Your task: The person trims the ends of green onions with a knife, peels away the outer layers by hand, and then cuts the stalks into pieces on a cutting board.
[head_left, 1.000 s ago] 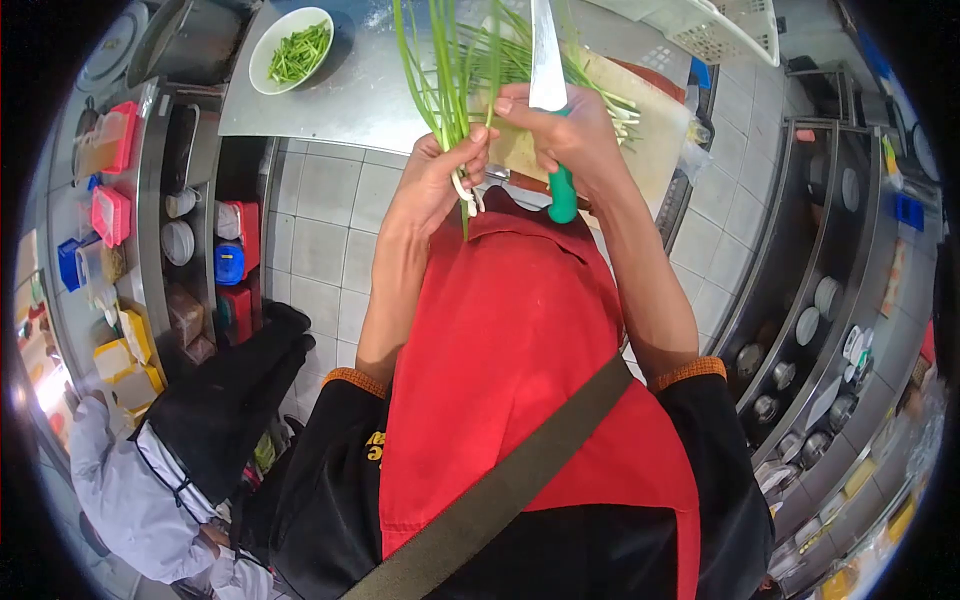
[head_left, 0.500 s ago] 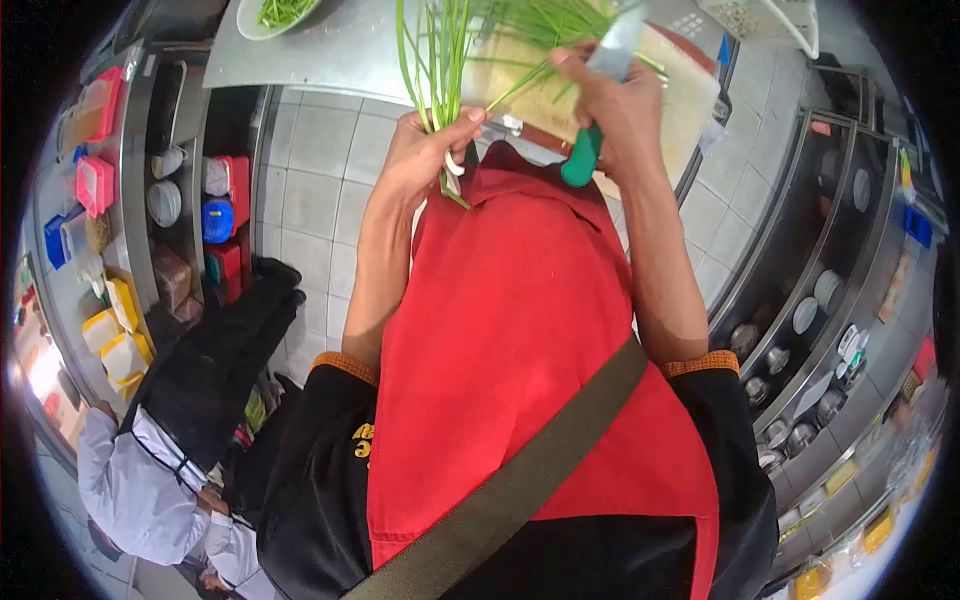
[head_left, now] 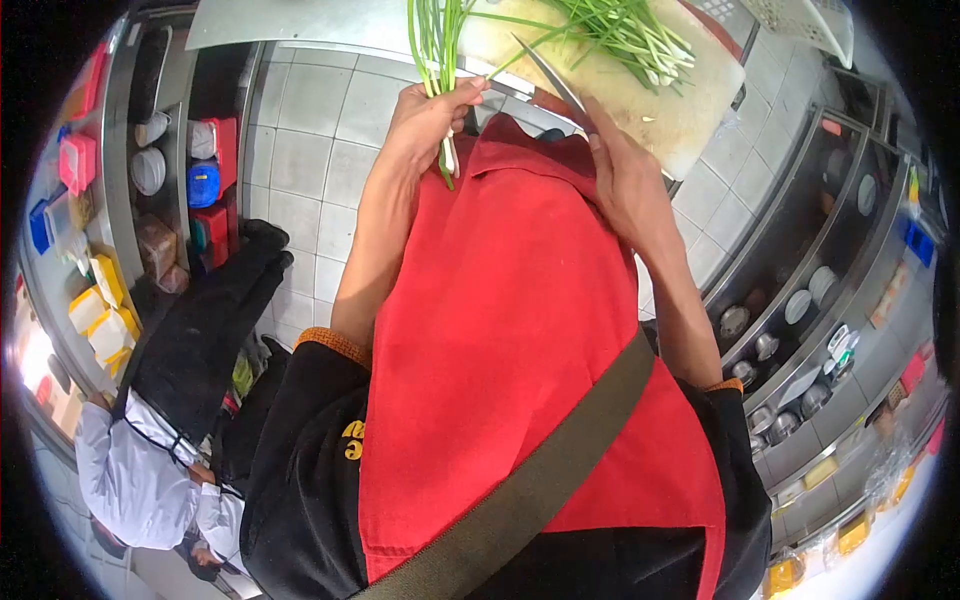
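Note:
My left hand [head_left: 425, 122] is closed around a bunch of spring onions [head_left: 436, 50], white ends hanging below the fist and green leaves rising above it. My right hand [head_left: 628, 170] grips a knife [head_left: 550, 72] whose blade slants up and left over the near edge of the cutting board [head_left: 690, 130]; the handle is mostly hidden by the hand. A loose pile of spring onions [head_left: 635, 38] lies on the board, beyond my right hand. One long green leaf stretches from near my left fingers toward that pile, passing by the knife.
The board rests on a steel counter [head_left: 300, 22]. A white perforated basket [head_left: 800, 28] is at the far right. Shelves with red and blue containers [head_left: 203, 186] stand left; racks with plates [head_left: 822, 286] stand right. A person in a white shirt [head_left: 150, 480] is at lower left.
My right hand has come down toward the apron, and the knife has turned so its blade points up-left. The pile shows more fully. With the view shifted, the white bowl is out of sight.

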`<action>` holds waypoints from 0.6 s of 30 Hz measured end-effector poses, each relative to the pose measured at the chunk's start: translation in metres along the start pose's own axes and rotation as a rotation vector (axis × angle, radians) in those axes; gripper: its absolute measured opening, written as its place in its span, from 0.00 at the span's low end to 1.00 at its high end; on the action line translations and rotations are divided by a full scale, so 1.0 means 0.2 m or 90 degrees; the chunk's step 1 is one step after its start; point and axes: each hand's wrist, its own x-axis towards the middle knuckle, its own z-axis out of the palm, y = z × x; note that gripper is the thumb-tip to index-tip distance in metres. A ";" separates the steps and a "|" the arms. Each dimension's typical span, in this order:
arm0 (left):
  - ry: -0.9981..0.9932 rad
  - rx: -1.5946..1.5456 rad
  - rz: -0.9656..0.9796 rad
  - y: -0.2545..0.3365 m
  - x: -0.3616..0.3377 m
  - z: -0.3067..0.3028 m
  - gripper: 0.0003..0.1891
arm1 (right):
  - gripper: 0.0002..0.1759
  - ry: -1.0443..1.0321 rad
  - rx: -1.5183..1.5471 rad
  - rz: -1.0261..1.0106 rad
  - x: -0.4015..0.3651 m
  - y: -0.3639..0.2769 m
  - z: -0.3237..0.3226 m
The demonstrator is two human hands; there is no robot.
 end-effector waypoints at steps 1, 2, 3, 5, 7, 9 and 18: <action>-0.005 -0.004 -0.001 0.00 0.00 -0.01 0.12 | 0.22 -0.015 -0.029 0.001 -0.01 0.01 0.02; -0.012 -0.008 -0.003 -0.01 0.00 -0.01 0.11 | 0.23 -0.029 -0.060 0.004 -0.01 0.02 0.03; -0.011 -0.008 -0.001 -0.02 0.01 0.00 0.11 | 0.23 -0.029 -0.060 0.002 -0.02 0.04 0.03; -0.025 -0.018 -0.018 -0.03 0.02 -0.01 0.11 | 0.26 -0.073 -0.130 0.046 -0.02 0.04 0.04; -0.014 -0.013 -0.009 -0.02 0.01 0.00 0.11 | 0.28 -0.072 -0.136 0.043 -0.01 0.04 0.04; -0.004 -0.007 0.000 -0.02 0.01 0.00 0.11 | 0.29 -0.071 -0.142 0.040 -0.01 0.04 0.04; 0.017 0.021 0.005 -0.06 0.03 0.00 0.13 | 0.37 -0.077 -0.167 0.038 0.00 0.08 0.08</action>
